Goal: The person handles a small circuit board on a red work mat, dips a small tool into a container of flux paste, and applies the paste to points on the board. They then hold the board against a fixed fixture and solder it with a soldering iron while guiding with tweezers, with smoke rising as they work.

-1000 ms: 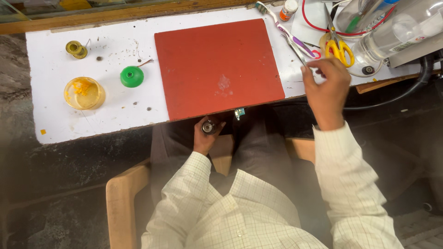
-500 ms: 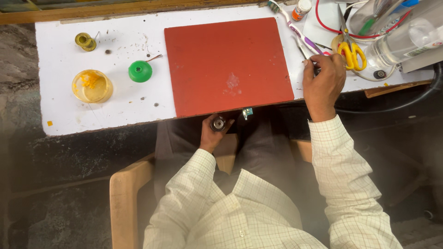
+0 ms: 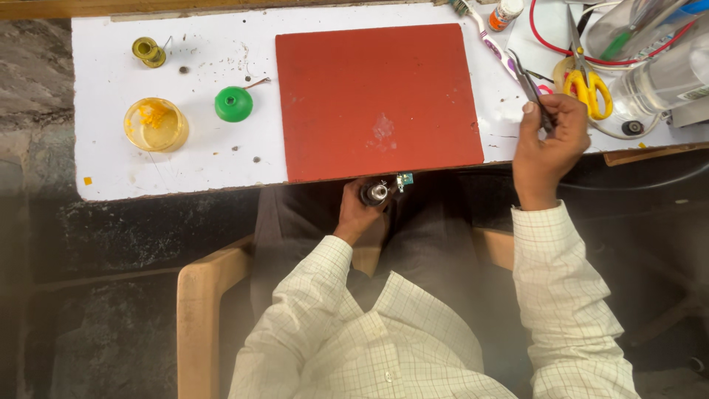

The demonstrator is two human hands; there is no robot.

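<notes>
The right hand (image 3: 545,144) is closed around a pair of dark tweezers (image 3: 530,85), thumb and fingers pinched on the handle end while the tips point away toward the far edge of the table. The left hand (image 3: 360,213) sits below the near table edge, over the lap, fingers wrapped round a small dark cylindrical part (image 3: 374,193) with a tiny teal circuit board (image 3: 404,181) sticking out just right of it.

The red mat (image 3: 377,100) fills the middle of the white table (image 3: 199,159); its surface is bare and its near edge runs almost flush with the table's near edge, right above the left hand. The right hand hovers just beyond the mat's right edge, over a narrow strip of white.

Farther right it gets crowded: yellow-handled scissors (image 3: 587,85) lie just beside the right hand, with a red wire (image 3: 546,44) looping beyond them and clear plastic containers (image 3: 650,52) at the far right corner. A toothbrush (image 3: 491,37) lies slanted just left of the tweezers' tips.

Left of the mat, well apart from both hands, stand a green cap (image 3: 233,103), a yellow dish (image 3: 155,124) and a small brass-coloured spool (image 3: 148,51). A wooden chair arm (image 3: 199,295) sits near left.
</notes>
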